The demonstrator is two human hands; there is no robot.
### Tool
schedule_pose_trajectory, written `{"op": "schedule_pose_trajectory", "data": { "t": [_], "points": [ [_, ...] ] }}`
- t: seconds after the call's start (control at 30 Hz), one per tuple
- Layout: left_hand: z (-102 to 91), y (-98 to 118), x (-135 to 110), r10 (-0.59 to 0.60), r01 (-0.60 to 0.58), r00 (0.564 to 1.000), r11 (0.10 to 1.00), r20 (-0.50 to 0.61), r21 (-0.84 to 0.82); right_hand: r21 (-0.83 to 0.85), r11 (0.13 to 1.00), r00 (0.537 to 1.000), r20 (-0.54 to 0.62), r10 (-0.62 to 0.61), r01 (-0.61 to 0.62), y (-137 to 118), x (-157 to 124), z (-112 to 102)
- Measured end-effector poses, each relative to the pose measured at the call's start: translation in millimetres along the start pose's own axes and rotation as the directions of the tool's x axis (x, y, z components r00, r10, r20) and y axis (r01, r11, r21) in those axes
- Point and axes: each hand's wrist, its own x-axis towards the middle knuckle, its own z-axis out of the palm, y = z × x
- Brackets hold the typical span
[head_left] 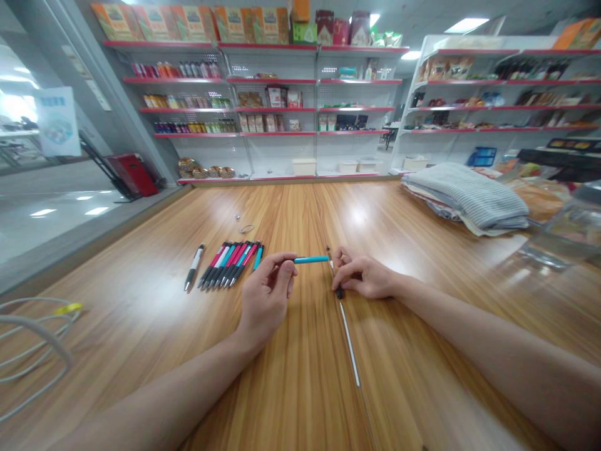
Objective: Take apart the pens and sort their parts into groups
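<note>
My left hand [270,291] is closed around a bright blue pen barrel [312,259], which points right above the table. Its far end, held in the fingers, looks dark. My right hand [364,274] rests on the table with curled fingers, the fingertips on a small black pen part [340,292]. Just below that part lies a thin white rod [350,344], like a pen refill, along the table seam. More small dark and white pieces [330,255] lie by the right fingers, partly hidden. Left of my hands, several pens [230,264] in red, blue and white lie side by side.
A lone white and black pen [194,268] lies left of the row. A small ring [246,228] sits behind it. White cable [42,344] coils at the left edge. Folded striped cloth [469,194] and a clear container [570,225] stand right. Stocked shelves [267,81] line the back.
</note>
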Motion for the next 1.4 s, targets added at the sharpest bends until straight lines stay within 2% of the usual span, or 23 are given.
{"op": "schedule_pose_trajectory", "data": {
  "t": [0.33,1.0,1.1,1.2,1.4],
  "points": [
    [0.7,-1,0,-0.006,0.006,1.0,1.0,-0.007,0.004,0.026,1.0,1.0,0.011,-0.007,0.006,1,-1,1],
    [-0.4,2,-1,-0.036,0.036,0.999,0.999,0.041,0.003,0.038,0.994,0.994,-0.047,0.103,-0.101,-2,0,-2],
    [-0.8,0,0,-0.069,0.068,0.994,0.998,0.082,0.015,0.052,0.992,0.989,-0.094,0.116,-0.111,0,1,-2],
    [-1.3,-2,1,-0.116,0.109,0.984,0.992,0.136,0.057,0.011,0.994,0.976,-0.19,0.11,-0.11,-1,3,-1],
    [-2.2,2,1,-0.197,0.167,0.95,0.976,0.243,0.138,-0.11,0.993,0.958,-0.285,0.012,-0.045,-8,8,9]
  ]
}}
